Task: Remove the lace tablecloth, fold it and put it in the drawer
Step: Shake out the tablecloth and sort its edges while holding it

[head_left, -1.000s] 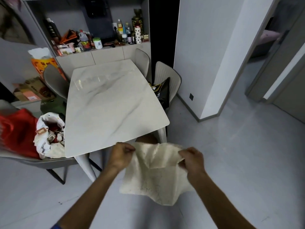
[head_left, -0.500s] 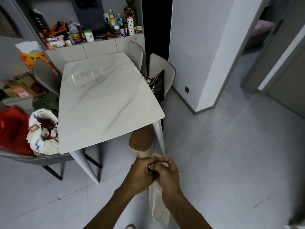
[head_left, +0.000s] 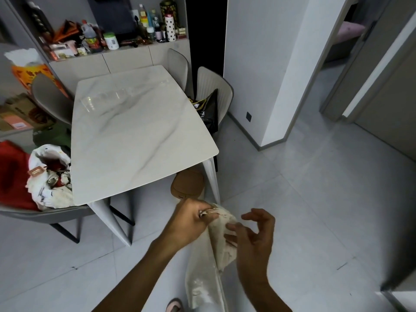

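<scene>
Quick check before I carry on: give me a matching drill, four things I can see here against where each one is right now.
Things:
1. lace tablecloth
2. black bag
3. tan bin
4. polka-dot bottle

Places:
A. on the sideboard shelf
B. hanging from the left hand
C. on the pale chair
D. on the floor by the table leg

Pairs: 1-B, 2-C, 3-D, 4-A

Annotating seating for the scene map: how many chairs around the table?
4. Two at the table's far right: one, one holding a black bag. Two on its left: one, one near piled with cloth. Others may be hidden.
</scene>
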A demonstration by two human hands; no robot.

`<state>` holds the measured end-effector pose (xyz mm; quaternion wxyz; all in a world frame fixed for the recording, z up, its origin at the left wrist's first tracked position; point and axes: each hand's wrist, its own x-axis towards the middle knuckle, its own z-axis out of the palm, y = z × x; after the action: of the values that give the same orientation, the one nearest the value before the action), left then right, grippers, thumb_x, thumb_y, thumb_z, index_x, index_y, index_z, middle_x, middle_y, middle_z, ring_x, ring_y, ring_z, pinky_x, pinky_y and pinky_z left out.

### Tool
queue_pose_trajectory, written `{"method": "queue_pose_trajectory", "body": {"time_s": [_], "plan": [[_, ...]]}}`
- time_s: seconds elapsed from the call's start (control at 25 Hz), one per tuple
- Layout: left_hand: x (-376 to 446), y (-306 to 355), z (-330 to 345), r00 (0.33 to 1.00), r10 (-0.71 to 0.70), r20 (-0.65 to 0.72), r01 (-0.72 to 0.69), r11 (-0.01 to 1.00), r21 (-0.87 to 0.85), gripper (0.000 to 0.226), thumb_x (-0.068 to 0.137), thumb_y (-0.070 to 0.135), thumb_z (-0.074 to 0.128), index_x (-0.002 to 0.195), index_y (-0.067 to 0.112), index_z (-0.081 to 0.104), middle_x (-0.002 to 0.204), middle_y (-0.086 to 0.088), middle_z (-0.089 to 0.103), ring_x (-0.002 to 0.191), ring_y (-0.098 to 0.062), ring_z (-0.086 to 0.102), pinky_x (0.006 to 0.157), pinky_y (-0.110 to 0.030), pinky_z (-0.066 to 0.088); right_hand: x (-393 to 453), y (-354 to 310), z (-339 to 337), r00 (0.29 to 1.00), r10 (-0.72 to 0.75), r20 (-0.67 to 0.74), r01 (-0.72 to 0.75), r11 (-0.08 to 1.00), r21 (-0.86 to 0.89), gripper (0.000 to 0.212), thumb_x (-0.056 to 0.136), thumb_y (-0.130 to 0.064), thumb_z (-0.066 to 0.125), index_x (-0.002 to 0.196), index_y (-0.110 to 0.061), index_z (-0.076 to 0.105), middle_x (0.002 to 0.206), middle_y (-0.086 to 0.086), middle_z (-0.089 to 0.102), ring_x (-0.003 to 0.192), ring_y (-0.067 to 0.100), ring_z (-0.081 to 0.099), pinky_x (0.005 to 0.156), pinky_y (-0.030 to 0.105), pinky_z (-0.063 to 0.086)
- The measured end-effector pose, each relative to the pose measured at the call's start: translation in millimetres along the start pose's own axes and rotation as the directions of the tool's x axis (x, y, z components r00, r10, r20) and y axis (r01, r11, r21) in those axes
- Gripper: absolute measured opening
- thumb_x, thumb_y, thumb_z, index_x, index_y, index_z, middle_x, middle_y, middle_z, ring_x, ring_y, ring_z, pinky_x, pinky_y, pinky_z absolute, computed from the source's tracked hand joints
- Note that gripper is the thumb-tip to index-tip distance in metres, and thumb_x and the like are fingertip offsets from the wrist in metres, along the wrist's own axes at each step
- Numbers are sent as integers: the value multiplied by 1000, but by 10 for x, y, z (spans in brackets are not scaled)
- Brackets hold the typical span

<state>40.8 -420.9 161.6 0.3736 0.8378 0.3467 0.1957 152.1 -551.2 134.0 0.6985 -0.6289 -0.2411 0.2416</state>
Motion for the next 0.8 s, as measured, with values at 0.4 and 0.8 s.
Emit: {"method": "queue_pose_trajectory", "body": {"time_s": [0.4, 0.8], "plan": [[-25, -41, -413, 999, 44, -18, -43, 998, 45, 10, 72, 37, 64, 65, 43, 69, 61, 17, 66, 55, -11, 60, 48, -29, 48, 75, 196, 244, 924, -262, 278, 369, 799, -474, 43, 78, -26, 72, 118, -28, 56, 113, -13, 61, 104, 9, 54, 87, 30, 48], [-99, -89, -868, 975, -54, -218, 31, 994, -106, 9, 69, 22, 72, 76, 23, 79, 76, 4, 76, 72, -24, 70, 64, -40, 56, 307, 542, 223, 833, -90, 545, 476, 619, -624, 8, 86, -20, 67, 86, -13, 71, 73, 1, 73, 62, 18, 65, 68, 38, 56]]}}
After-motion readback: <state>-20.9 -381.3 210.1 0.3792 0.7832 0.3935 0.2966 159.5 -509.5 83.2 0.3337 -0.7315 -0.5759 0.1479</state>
